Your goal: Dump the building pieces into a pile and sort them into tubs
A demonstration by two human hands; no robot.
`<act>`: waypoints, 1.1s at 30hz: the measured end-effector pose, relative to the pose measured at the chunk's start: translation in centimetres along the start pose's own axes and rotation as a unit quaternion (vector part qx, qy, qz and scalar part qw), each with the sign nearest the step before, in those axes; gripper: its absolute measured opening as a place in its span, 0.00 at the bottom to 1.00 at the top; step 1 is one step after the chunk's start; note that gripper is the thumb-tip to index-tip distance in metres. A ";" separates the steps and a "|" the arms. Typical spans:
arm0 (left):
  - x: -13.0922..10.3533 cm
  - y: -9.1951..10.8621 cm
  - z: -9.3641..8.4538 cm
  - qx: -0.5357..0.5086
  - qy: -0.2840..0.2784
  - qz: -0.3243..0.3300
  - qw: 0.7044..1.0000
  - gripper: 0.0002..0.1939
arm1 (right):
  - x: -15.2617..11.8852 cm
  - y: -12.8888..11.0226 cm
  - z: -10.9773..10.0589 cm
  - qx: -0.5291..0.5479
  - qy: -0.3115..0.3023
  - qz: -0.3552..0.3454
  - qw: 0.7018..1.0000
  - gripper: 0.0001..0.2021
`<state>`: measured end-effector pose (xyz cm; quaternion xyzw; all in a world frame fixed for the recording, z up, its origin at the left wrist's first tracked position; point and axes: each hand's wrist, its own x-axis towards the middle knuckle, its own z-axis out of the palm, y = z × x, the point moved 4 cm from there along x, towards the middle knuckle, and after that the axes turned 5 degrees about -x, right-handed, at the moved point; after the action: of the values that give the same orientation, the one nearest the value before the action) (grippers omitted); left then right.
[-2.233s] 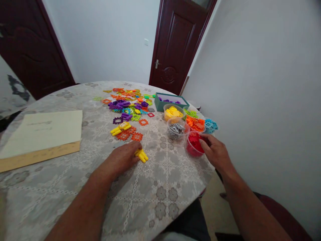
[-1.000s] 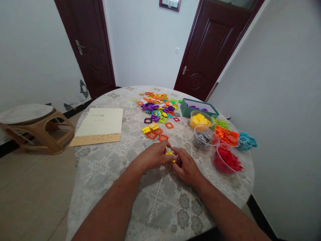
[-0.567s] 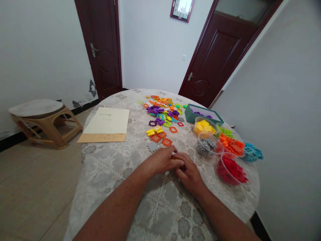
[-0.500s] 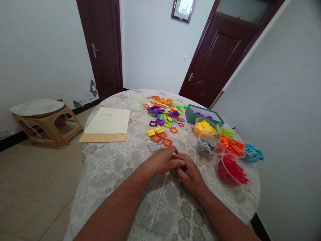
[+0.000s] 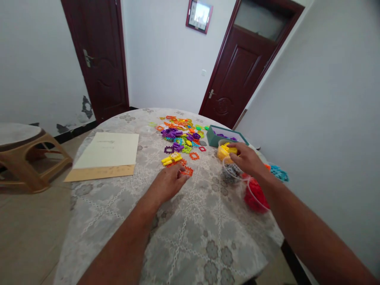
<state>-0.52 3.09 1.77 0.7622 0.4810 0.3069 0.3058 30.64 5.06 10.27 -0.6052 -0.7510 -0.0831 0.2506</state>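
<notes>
My left hand (image 5: pixel 170 181) hovers low over the table, its fingers loosely apart beside orange openwork toy pieces (image 5: pixel 188 171). Just beyond it, yellow peg-like pieces (image 5: pixel 172 158) rest by the orange ones. My right hand (image 5: pixel 246 157) reaches over a clear round tub of yellow pieces (image 5: pixel 224 152). Its thumb and forefinger are apart at the tub, and its other fingers are partly hidden. Under my right wrist stand tubs of grey pieces (image 5: pixel 231 174) and red pieces (image 5: pixel 254 196).
A heap of mixed coloured pieces (image 5: pixel 179 134) lies mid-table. Behind the tubs stands a green box (image 5: pixel 211 137) with purple pieces. Blue pieces (image 5: pixel 279 173) sit at the right edge. Cream paper (image 5: pixel 107 150) lies at left, near a stool (image 5: pixel 32 158).
My hands, together around something yellow before, have separated. The right moved up and right to the yellow tub; the left moved left, covering where a grey piece lay. The view shifted right.
</notes>
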 end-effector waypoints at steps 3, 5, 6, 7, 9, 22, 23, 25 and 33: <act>0.1 -0.2 -0.6 0.008 0.008 -0.014 1.000 0.13 | 3.8 6.2 1.6 -0.001 -0.083 0.149 0.985 0.21; 0.1 -0.3 -0.6 0.019 0.005 -0.013 1.000 0.12 | 5.1 9.0 3.0 0.021 -0.116 0.212 0.970 0.23; 0.1 -0.3 -0.5 0.025 0.003 -0.011 1.000 0.12 | 5.5 9.9 3.6 0.031 -0.124 0.229 0.965 0.24; 0.1 -0.4 -0.4 0.030 0.002 -0.008 1.000 0.13 | 5.7 10.6 4.2 0.038 -0.127 0.238 0.962 0.25; 0.1 -0.4 -0.4 0.036 0.001 -0.005 0.999 0.13 | 6.0 11.6 5.0 0.047 -0.125 0.247 0.960 0.25; -0.2 -2.6 -3.0 0.167 0.014 -0.095 0.981 0.16 | 6.6 2.4 6.5 0.070 -0.064 0.082 0.992 0.16; -0.2 -2.8 -3.2 0.176 0.015 -0.105 0.979 0.17 | 6.3 0.2 7.1 0.069 -0.070 0.036 0.995 0.16; -0.3 -3.2 -3.3 0.189 0.015 -0.118 0.975 0.18 | 5.8 -3.9 8.9 0.069 -0.090 -0.030 0.993 0.16; -0.7 -3.9 -3.3 0.198 0.014 -0.133 0.971 0.19 | 4.7 -14.5 18.6 0.029 -0.118 -0.083 0.989 0.29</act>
<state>-5.42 4.36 0.79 0.7326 0.6334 0.1725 0.1798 11.03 13.37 -0.89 -0.5390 -0.8250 -0.0096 0.1697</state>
